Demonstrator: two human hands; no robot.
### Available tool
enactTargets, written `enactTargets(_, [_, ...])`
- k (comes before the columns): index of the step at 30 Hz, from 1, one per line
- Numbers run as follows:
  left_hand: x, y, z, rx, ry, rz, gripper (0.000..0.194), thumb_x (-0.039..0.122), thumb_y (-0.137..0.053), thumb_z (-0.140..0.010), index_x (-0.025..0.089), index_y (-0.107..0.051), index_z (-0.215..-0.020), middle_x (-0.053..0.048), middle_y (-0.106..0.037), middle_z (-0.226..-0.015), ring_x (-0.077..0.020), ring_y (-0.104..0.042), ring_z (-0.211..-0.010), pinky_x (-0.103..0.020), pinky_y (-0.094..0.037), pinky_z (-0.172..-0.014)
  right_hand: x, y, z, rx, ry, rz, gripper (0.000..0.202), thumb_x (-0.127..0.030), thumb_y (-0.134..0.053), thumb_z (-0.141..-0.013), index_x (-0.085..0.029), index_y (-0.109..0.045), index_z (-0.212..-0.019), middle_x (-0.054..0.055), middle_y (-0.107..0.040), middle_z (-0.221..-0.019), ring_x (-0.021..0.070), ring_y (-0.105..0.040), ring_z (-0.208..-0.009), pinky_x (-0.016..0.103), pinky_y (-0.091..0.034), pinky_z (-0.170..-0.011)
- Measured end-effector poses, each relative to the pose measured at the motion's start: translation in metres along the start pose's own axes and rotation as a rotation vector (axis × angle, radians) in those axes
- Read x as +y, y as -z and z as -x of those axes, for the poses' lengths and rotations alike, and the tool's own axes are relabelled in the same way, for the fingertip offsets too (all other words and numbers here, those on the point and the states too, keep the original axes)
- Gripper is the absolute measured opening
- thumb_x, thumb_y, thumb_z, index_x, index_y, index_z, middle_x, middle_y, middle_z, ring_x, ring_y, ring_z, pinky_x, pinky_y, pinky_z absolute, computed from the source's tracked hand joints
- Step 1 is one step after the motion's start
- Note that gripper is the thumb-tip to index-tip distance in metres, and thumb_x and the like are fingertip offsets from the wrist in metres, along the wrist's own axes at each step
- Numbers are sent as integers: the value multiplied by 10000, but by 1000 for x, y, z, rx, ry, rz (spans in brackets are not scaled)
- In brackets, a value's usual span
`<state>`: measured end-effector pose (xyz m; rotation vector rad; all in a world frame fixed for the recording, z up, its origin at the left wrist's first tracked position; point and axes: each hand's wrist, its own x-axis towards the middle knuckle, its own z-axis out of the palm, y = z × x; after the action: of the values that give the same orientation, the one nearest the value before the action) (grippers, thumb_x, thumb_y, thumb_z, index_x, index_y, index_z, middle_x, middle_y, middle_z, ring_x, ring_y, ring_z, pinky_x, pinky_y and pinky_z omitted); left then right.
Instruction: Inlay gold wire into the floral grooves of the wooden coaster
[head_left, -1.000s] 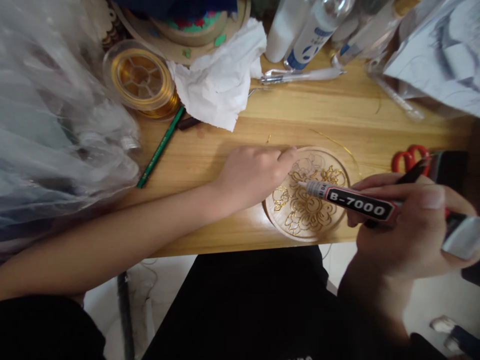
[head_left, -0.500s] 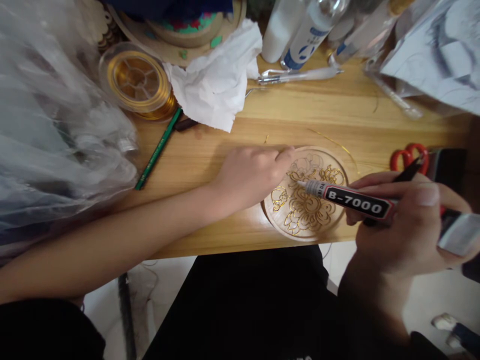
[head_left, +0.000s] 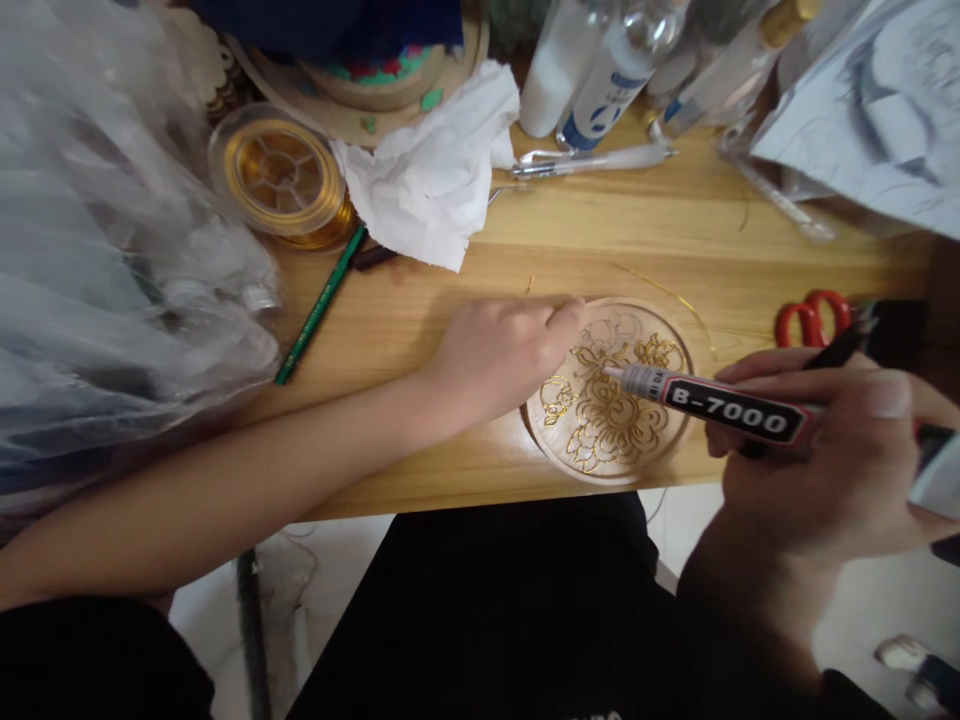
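Head view: right hand [head_left: 832, 455] has fingers around the tube [head_left: 727, 408]; left hand [head_left: 502, 350] (finger spread, I cannot tell) touches the disc [head_left: 550, 441]; light squeezing, nozzle [head_left: 614, 371] low, should work best.

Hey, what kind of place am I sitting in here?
Probably a home craft desk: there's a glue tube over a round wooden plate with gold wire outlines, a spool of gold wire, and a green pencil.

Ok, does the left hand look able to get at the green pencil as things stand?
Probably yes: the left hand rests on the wooden disc, seemingly empty, and bare tabletop leaves the way to the green pencil free.
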<state>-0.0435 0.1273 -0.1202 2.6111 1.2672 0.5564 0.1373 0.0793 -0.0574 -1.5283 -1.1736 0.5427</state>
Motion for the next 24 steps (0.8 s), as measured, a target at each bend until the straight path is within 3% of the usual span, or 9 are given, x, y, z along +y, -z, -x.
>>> enactTargets(2, [1, 1, 0, 15, 3, -2, 286, 166, -454, -920, 147, -647, -1131, -47, -757, -845, -151, -679, -658, -232, -423, -523, 3, 2, -7, 73, 23, -110, 281, -245, -541, -777, -177, -626, -517, 37, -587, -531, 137, -507, -407, 265, -271, -293])
enactTargets(5, [1, 4, 1, 49, 36, 54, 266, 182, -459, -928, 158, -643, -1118, -45, -752, -834, -146, -661, -639, -234, -410, -526, 16, 12, -20, 49, -112, -334, 276, -318, -575, -740, -183, -623, -504, 33, -579, -487, 107, -398, -289, 234, -167, -202])
enactTargets(8, [1, 9, 0, 100, 99, 228, 227, 221, -466, -935, 163, -649, -1056, -51, -733, -830, -150, -640, -660, -245, -410, -570, 29, 25, -32, -61, -254, -518, 251, -360, -601, -729, -189, -623, -548, 30, -605, -519, 72, -318, -230, 204, -105, -175])
enactTargets(11, [2, 13, 0, 127, 210, 596, 133, 244, -531, -887, 168, -635, -853, -39, -670, -762, -145, -588, -672, -257, -400, -618, 38, 34, -37, -249, -402, -700, 212, -375, -629, -747, -201, -600, -630, -14, -576, -546, 35, -236, -240, 178, -68, -185])
enactTargets(14, [8, 18, -1, 157, 181, 735, 215, 397, -613, -830, 196, -563, -886, 11, -584, -698, -125, -508, -596, -254, -392, -584, 40, 37, -39, -381, -491, -887, 203, -381, -621, -802, -212, -593, -693, -36, -581, -613, 24, -183, -293, 164, -79, -206])
enactTargets(18, [26, 33, -10, 241, 185, 925, 126, 318, -322, -942, 234, -395, -882, 54, -435, -648, -102, -397, -506, -215, -354, -488, 35, 33, -42, -415, -538, -1128, 216, -390, -623, -833, -210, -644, -715, -28, -622, -671, 20, -189, -326, 151, -128, -238])
enactTargets(21, [47, 55, -22, 224, 184, 1007, 35, 230, -389, -922, 235, -379, -889, 67, -414, -666, -79, -367, -484, -192, -344, -454, 27, 28, -48, -457, -507, -1260, 203, -381, -643, -828, -205, -661, -728, -22, -636, -705, 13, -213, -338, 141, -155, -257])
enactTargets(24, [71, 75, -34, 252, 187, 1136, 73, 265, -541, -911, 212, -492, -899, 40, -511, -717, -81, -494, -562, -212, -438, -520, 19, 27, -52, -499, -453, -1354, 197, -373, -618, -850, -213, -652, -740, -35, -623, -715, 13, -204, -344, 137, -168, -262])
